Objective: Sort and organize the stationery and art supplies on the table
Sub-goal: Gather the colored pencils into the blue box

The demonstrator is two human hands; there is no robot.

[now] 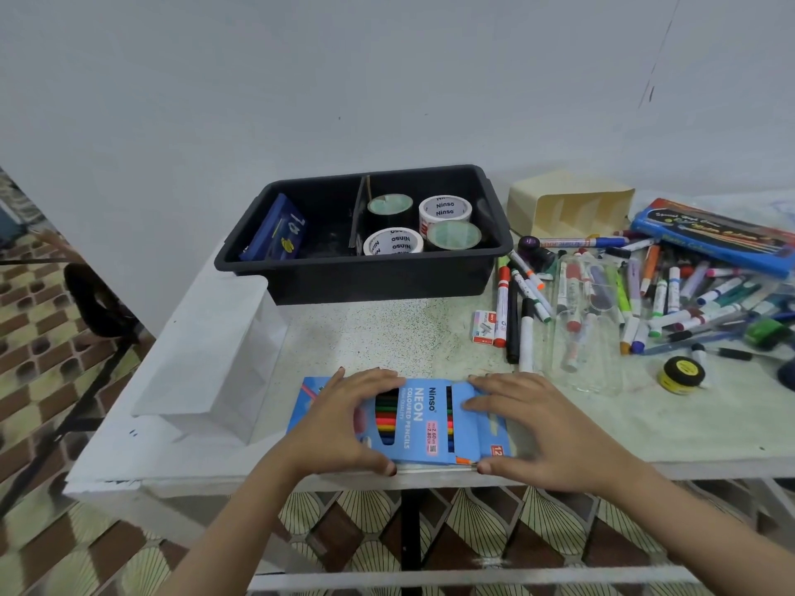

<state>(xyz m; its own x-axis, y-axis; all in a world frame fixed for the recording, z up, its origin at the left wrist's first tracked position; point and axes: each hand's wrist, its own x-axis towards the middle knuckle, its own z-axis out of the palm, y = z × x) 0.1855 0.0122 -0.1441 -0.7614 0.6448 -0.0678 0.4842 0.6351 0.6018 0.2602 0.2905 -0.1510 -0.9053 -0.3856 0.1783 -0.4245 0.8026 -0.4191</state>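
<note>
Blue boxes of Ninso neon coloured pencils (419, 419) lie side by side at the table's front edge. My left hand (348, 419) grips the left box, thumb under its near edge. My right hand (533, 419) grips the right box the same way. A black divided bin (365, 273) stands behind; its left section holds a dark blue box (279, 228), its right section several tape rolls (445, 212). A heap of markers and pens (636, 294) covers the right of the table.
A white organiser (211, 346) lies at the left. A cream divided holder (568, 208) lies on its side behind the markers, beside a long blue colour pack (714, 234). A staples box (484, 326), a clear case (585, 320) and a black-yellow tape roll (682, 374) are near.
</note>
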